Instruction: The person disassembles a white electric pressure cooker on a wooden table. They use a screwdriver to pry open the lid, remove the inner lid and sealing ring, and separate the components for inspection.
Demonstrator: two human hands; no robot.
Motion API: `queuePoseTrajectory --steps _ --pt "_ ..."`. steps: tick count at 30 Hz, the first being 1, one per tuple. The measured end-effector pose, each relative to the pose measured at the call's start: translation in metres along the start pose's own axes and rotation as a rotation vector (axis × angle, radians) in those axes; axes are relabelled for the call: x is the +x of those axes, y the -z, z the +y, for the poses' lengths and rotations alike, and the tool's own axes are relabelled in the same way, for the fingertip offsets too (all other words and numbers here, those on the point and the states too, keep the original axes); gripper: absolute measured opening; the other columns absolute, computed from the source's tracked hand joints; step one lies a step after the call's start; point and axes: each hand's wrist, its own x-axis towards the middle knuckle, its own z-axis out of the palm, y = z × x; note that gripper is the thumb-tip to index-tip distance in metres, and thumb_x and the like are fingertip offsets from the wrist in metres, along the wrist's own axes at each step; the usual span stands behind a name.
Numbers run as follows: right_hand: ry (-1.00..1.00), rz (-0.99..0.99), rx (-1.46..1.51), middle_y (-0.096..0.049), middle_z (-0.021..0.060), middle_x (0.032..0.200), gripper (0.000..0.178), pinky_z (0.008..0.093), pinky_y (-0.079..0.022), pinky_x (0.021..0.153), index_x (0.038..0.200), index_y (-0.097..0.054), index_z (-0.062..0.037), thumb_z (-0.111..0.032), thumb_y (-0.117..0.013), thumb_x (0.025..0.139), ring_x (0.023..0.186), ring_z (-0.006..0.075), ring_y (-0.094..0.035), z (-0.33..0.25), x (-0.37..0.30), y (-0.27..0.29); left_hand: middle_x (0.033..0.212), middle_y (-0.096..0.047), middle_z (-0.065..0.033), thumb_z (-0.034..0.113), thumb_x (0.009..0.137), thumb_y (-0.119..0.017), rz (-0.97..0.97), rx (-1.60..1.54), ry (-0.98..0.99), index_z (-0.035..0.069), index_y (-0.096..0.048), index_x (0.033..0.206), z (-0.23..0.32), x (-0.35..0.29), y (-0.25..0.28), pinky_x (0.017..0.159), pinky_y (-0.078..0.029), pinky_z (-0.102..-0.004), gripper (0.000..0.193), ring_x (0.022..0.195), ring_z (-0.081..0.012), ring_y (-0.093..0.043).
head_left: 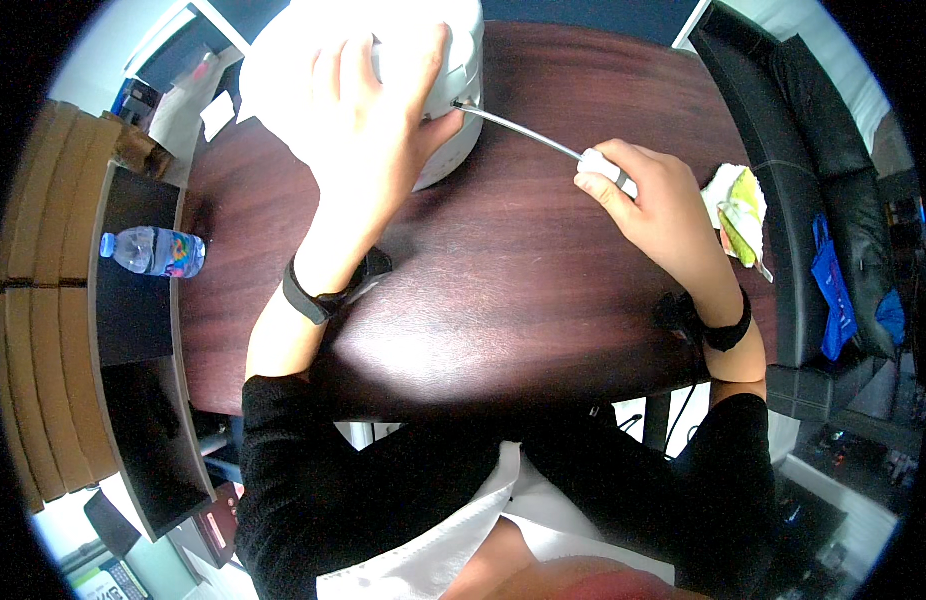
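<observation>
A white, rounded appliance [268,75], perhaps a rice cooker, stands at the far edge of the brown table. Across its top lies my left hand [368,120], fingers spread and thumb near a small dark opening on the side. My right hand [643,195] is closed around the white handle of a screwdriver [523,131]. Its long metal shaft slants up to the left, with the tip at that dark opening. Overexposure washes out much of the appliance's surface.
A cloth with green and white patches [740,215] lies at the right edge of the wooden table [503,290]. A water bottle [158,252] rests on a black surface at left, beside stacked cardboard [48,220]. A black sofa [783,170] stands at right with a blue bag [833,290].
</observation>
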Motion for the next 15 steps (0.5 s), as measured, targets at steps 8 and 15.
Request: queuePoseTrajectory --steps 8,15 --pt "0.125 0.197 -0.291 -0.060 0.0076 0.071 0.030 0.0362 -0.046 0.054 0.084 -0.062 -0.0074 -0.036 -0.067 0.077 0.062 0.0282 -0.060 -0.014 0.004 0.019 0.107 -0.052 -0.0121 0.031 0.049 -0.082 -0.008 -0.023 0.021 0.032 -0.056 0.122 0.002 0.001 -0.001 0.092 -0.040 -0.0430 0.077 0.104 -0.0309 -0.049" --pt "0.143 0.211 -0.312 -0.059 0.0063 0.069 0.029 0.0353 -0.045 0.052 0.085 -0.063 -0.0081 -0.035 -0.069 0.074 0.060 0.0270 -0.060 -0.015 0.008 0.025 0.105 -0.053 -0.0114 0.032 0.048 -0.082 0.032 -0.012 0.014 0.032 -0.056 0.121 0.001 0.001 -0.001 0.090 -0.042 -0.0427 0.078 0.102 -0.0306 -0.051"
